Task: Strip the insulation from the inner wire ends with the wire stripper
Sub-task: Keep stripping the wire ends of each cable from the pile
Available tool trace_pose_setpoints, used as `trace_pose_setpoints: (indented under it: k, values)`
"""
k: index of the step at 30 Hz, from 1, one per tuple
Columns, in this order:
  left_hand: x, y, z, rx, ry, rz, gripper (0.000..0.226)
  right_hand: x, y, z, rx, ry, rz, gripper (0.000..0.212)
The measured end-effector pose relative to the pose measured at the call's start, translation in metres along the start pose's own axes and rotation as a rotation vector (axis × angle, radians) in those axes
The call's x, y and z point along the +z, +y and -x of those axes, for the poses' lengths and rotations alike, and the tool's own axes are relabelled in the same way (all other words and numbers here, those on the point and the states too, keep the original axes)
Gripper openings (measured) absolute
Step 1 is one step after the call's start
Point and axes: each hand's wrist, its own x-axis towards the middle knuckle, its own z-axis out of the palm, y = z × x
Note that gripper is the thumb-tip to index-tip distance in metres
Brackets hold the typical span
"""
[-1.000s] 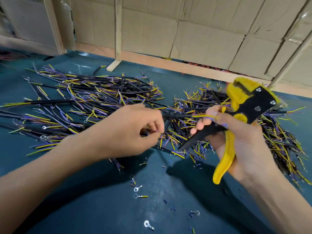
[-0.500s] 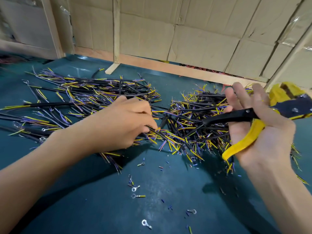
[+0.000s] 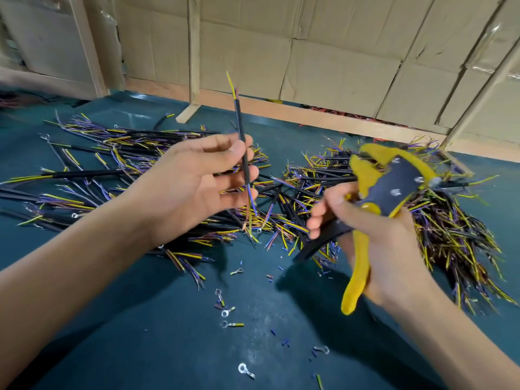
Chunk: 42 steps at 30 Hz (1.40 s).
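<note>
The left hand (image 3: 197,181) pinches one black cable (image 3: 242,142) between thumb and fingertips, the other fingers loosely spread. The cable stands almost upright above the bench (image 3: 140,333), with thin yellow and dark wires poking out at both ends.

The right hand (image 3: 374,243) is wrapped around one yellow and black wire stripper (image 3: 388,190). Its head points up and away, just right of the cable and not touching it.

There are two big piles of cut cables: a left pile (image 3: 92,175) and a right pile (image 3: 439,220). There are too many cables to count.

About six small metal ring terminals (image 3: 245,370) and tiny bits lie on the open blue space near the front. Cardboard walls (image 3: 323,66) stand along the far edge.
</note>
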Motion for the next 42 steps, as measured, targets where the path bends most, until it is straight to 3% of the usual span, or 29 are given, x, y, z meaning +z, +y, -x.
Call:
trace_pose_setpoints:
  k: [4, 8, 16, 21, 28, 35, 39, 42]
  values:
    - [0.012, -0.007, 0.004, -0.01, -0.033, 0.143, 0.013, 0.008, 0.007, 0.007, 0.04, -0.12, 0.058, 0.002]
    - [0.018, -0.013, 0.007, 0.002, -0.06, 0.191, 0.014, 0.014, 0.004, 0.011, 0.066, -0.166, 0.017, 0.019]
    - [0.024, -0.02, 0.012, 0.07, -0.042, 0.102, 0.018, 0.013, 0.002, 0.013, 0.081, -0.24, 0.018, 0.024]
    - [0.03, -0.024, 0.017, 0.16, -0.015, -0.142, 0.035, 0.014, 0.002, 0.014, 0.051, -0.195, 0.11, 0.022]
    - [0.027, -0.014, 0.019, 0.117, -0.047, -0.383, 0.042, 0.012, 0.002, 0.012, 0.053, -0.124, 0.11, 0.019]
    - [0.024, -0.007, 0.021, -0.066, -0.092, -0.411, 0.043, 0.006, 0.002, 0.005, 0.045, 0.039, 0.04, 0.018]
    - [0.02, -0.006, 0.02, -0.17, -0.085, -0.397, 0.038, 0.001, 0.003, 0.005, -0.001, 0.047, 0.131, 0.006]
    - [0.019, -0.005, 0.02, -0.179, -0.054, -0.297, 0.045, -0.003, 0.0, 0.004, 0.002, 0.029, 0.099, 0.028]
